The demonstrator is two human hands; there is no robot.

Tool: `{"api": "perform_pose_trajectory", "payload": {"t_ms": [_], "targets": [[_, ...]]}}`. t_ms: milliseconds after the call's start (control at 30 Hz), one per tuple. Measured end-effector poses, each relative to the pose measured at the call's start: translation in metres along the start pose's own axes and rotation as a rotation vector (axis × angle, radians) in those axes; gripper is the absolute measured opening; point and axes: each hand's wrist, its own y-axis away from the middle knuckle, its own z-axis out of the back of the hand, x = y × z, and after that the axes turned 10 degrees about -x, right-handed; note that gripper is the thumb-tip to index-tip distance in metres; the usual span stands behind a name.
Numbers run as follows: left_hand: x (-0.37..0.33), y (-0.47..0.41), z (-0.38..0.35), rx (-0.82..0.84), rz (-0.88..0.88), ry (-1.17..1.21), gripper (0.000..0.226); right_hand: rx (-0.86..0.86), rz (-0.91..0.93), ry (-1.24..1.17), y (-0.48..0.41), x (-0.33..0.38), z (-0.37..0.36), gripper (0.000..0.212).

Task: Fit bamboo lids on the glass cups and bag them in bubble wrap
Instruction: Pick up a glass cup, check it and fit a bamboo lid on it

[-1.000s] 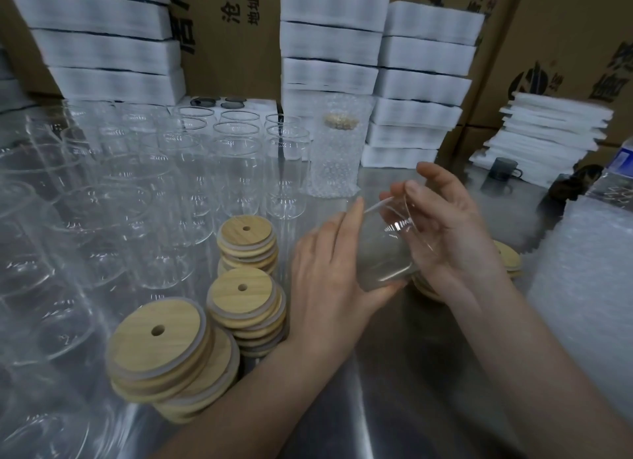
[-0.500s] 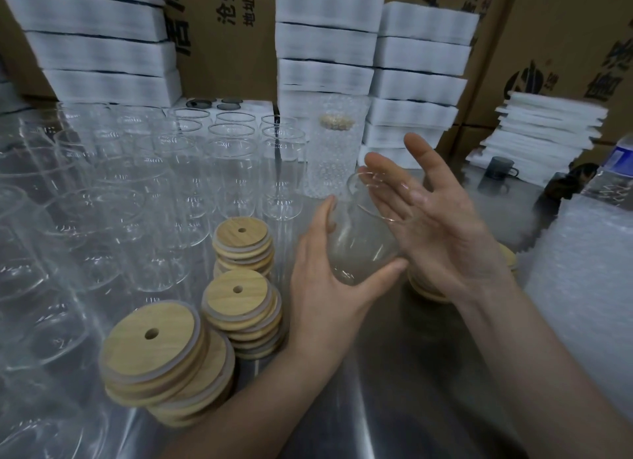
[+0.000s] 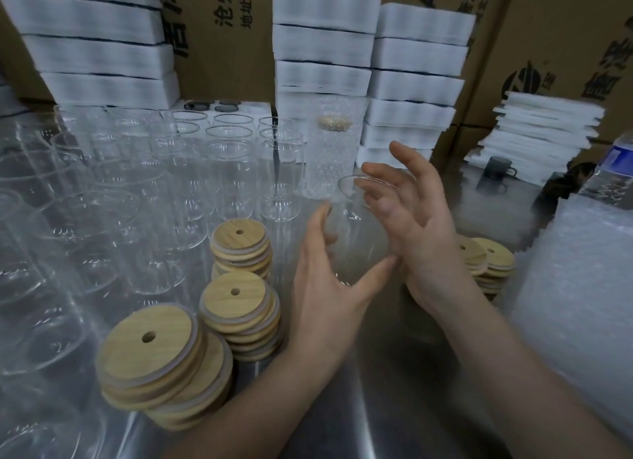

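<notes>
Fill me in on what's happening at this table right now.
A person is packing glass cups. The left hand cradles the base of one lidless glass cup upright over the metal table, while the right hand is spread open beside its rim. Stacks of bamboo lids sit close by on the left, more empty cups stand behind, and one finished cup in bubble wrap waits at the back.

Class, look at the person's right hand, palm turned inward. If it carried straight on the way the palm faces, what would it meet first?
Probably the glass cup held between both hands: the right hand faces it, with the left hand cupping its other side. Whether the right palm already touches the glass is unclear.
</notes>
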Motion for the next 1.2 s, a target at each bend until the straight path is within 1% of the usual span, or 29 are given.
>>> {"api": "perform_pose_trajectory", "payload": {"t_ms": [67,167,267,333,400,500,567,633,733,800,833,933,967,1033,1100,1133,1200], "targets": [[-0.005,-0.003,-0.002,-0.030,0.155,0.164,0.079,0.038,-0.027,0.011,0.001,-0.002,-0.001,0.074],[-0.011,-0.013,-0.001,-0.090,0.404,0.469,0.069,0.175,0.004,0.193,0.007,-0.009,-0.001,0.064],[-0.016,-0.013,0.002,-0.037,0.618,0.714,0.075,0.292,0.057,0.412,0.010,-0.008,0.000,0.062],[-0.018,-0.014,0.003,-0.013,0.746,0.865,0.073,0.325,0.140,0.543,0.010,-0.004,0.002,0.062],[-0.020,-0.017,0.003,0.006,0.879,0.998,0.073,0.375,0.229,0.639,0.009,0.001,0.004,0.070],[-0.019,-0.022,0.003,0.035,1.041,1.119,0.084,0.452,0.299,0.729,0.007,0.005,0.006,0.086],[-0.018,-0.023,0.003,0.143,1.077,1.192,0.091,0.479,0.347,0.746,0.006,0.007,0.007,0.092],[-0.015,-0.024,0.004,0.234,1.083,1.239,0.093,0.472,0.427,0.743,0.007,0.006,0.006,0.092],[-0.009,-0.025,0.008,0.334,1.074,1.335,0.086,0.356,0.579,0.725,0.013,0.000,-0.002,0.079],[-0.006,-0.024,0.009,0.366,1.049,1.337,0.083,0.254,0.706,0.748,0.015,-0.005,-0.005,0.071],[-0.004,-0.024,0.009,0.389,1.032,1.335,0.083,0.218,0.739,0.753,0.015,-0.006,-0.007,0.068],[-0.003,-0.023,0.010,0.476,0.977,1.323,0.088,0.144,0.717,0.733,0.017,-0.009,-0.009,0.056],[-0.002,-0.023,0.009,0.466,0.958,1.295,0.090,0.135,0.690,0.714,0.017,-0.010,-0.009,0.051],[0.002,-0.021,0.008,0.383,0.947,1.237,0.087,0.131,0.650,0.665,0.018,-0.010,-0.009,0.046],[0.003,-0.021,0.006,0.311,0.932,1.196,0.083,0.131,0.611,0.609,0.018,-0.010,-0.008,0.049],[0.002,-0.021,0.005,0.291,0.921,1.164,0.083,0.131,0.581,0.576,0.018,-0.010,-0.008,0.049],[-0.002,-0.021,0.004,0.272,0.912,1.089,0.088,0.128,0.492,0.511,0.017,-0.008,-0.006,0.043]]}}
